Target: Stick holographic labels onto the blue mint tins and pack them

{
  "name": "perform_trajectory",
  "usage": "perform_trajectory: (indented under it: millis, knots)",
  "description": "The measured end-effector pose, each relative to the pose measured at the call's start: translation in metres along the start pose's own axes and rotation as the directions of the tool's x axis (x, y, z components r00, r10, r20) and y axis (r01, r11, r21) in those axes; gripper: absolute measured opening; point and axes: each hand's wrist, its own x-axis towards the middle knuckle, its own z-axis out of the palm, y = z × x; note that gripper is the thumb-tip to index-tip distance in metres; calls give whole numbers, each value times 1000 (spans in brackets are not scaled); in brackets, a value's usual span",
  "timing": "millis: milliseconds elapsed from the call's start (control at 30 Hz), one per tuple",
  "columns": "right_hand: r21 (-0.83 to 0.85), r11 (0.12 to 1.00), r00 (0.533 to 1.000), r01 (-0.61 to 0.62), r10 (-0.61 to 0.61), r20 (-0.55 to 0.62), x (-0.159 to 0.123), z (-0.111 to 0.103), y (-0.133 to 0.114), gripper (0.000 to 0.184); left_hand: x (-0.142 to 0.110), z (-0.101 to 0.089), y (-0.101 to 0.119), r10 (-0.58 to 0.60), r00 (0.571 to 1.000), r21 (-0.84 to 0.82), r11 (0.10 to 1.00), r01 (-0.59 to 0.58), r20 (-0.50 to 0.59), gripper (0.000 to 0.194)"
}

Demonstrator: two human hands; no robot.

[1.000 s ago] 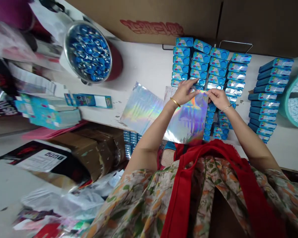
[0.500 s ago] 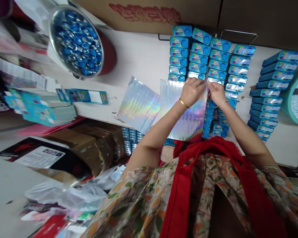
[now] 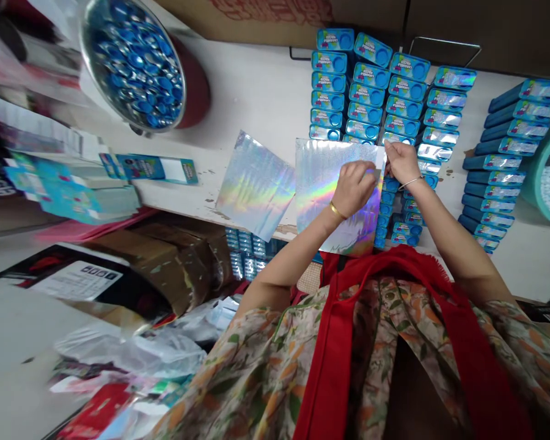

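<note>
A shiny rainbow-silver holographic sheet [image 3: 318, 201] lies in front of me over the near ends of the rows of small blue boxes. My right hand [image 3: 402, 164], with a thin bangle, pinches its upper right corner. Closed and resting over the sheet near its right edge is my left hand [image 3: 354, 190], a gold bracelet on the wrist. Something small and greyish shows at its fingertips, too little to name. A second holographic sheet [image 3: 254, 186] lies to the left, its right edge meeting the first. Blue boxes [image 3: 366, 113] stand in several rows just beyond my hands.
At upper left a metal pot [image 3: 183, 79] holds many blue and silver pieces. Flat blue cartons [image 3: 87, 189] are stacked at the left. Another row of blue boxes [image 3: 495, 183] and a turquoise tub [image 3: 536, 189] stand right. Cardboard boxes [image 3: 178, 250] sit below the table edge.
My left hand has moved down along the sheet's right edge, away from my right hand. The right hand stays at the upper corner. The view has shifted slightly.
</note>
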Motion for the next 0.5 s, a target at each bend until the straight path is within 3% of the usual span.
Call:
perform_trajectory:
  millis: [67, 133, 200, 233, 300, 400, 500]
  knots:
    - [-91, 994, 998, 55, -56, -1, -2, -2, -6, 73, -18, -13, 16, -27, 999, -82, 996, 24, -44, 16]
    - [-197, 967, 985, 159, -168, -29, -11, -7, -16, 74, -29, -24, 31, -177, 969, -269, 955, 127, -173, 14]
    - [-251, 938, 956, 237, -271, -110, -28, -15, -25, 76, -30, -29, 41, -416, 874, -539, 810, 230, -251, 20]
    - [-217, 950, 951, 224, -262, -166, -39, -18, -27, 78, -27, -28, 45, -519, 822, -664, 703, 256, -233, 25]
    - [0, 997, 973, 77, -75, -219, -66, -25, -26, 88, -18, -22, 49, -641, 757, -825, 493, 277, -130, 32]
    - [339, 920, 970, -196, 233, -71, -106, -32, -16, 90, -6, -4, 55, -681, 732, -899, 312, 306, 13, 34]
    - [403, 889, 961, -217, 267, -71, -133, -34, -7, 69, -1, 16, 64, -681, 723, -904, 229, 361, 116, 29]
